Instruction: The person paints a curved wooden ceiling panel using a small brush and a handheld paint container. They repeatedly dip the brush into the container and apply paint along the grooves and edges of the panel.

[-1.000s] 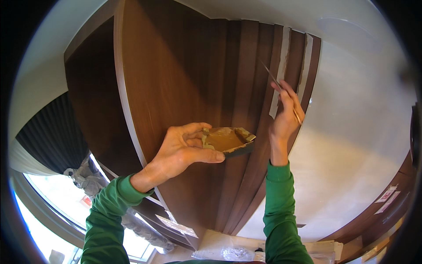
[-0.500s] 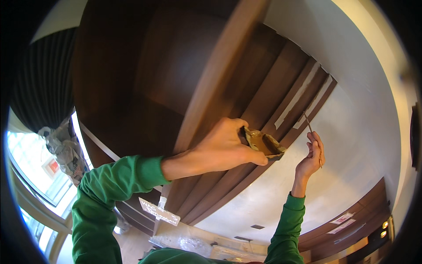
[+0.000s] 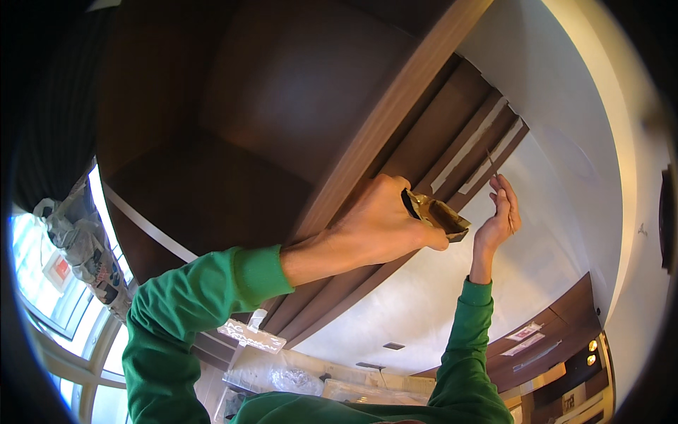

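My left hand grips a small open tub with a crumpled, gold-brown smeared rim and brown stuff inside. The tub is tilted towards me. Between the fingers of my right hand is a thin paintbrush, its tip pointing up to the stepped dark brown moulding. Pale strips run along two of the moulding's steps, and the tip appears over or against the strip nearest the white ceiling. Contact there cannot be made out.
A wooden edge of a dark brown panel juts down close at my left. The white ceiling curves away to the right. Lower down are a plastic-wrapped bundle, a cardboard sign and a ceiling vent.
The view has shifted, with the wooden edge now further right. The tub has moved slightly right, nearer my right hand. The paintbrush tip sits higher in the picture, still by the pale strips.
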Available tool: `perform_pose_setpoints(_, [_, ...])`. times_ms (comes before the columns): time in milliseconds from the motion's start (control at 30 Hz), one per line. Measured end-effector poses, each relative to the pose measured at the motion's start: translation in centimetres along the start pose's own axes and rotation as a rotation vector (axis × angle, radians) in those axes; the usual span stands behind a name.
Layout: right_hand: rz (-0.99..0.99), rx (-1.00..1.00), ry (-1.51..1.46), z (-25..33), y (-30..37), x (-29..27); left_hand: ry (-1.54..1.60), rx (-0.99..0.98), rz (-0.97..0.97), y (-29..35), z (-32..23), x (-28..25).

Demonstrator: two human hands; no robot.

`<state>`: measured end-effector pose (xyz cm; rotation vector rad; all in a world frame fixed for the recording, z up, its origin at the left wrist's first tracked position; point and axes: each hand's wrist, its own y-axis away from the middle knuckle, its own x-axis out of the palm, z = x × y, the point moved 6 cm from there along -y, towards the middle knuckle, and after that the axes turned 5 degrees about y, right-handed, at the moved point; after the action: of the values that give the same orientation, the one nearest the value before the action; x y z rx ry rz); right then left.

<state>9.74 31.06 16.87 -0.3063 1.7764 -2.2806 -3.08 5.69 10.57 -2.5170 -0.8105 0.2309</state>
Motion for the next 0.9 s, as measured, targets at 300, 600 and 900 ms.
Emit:
perform_pose_setpoints(300, [0.002, -0.02, 0.009, -0.1, -0.9, 0.7, -0.011, -0.014, 0.021, 0.1, 0.2, 0.2])
perform_pose_setpoints(600, [-0.082, 0.148, -0.074, -1.4, -2.8, -2.0, -0.083, -0.018, 0.022, -0.1, 0.7, 0.2])
perform_pose_setpoints(900, [-0.142, 0.223, -0.193, -2.6, -3.6, -4.2, -0.01, -0.002, 0.012, -0.1, 0.6, 0.5])
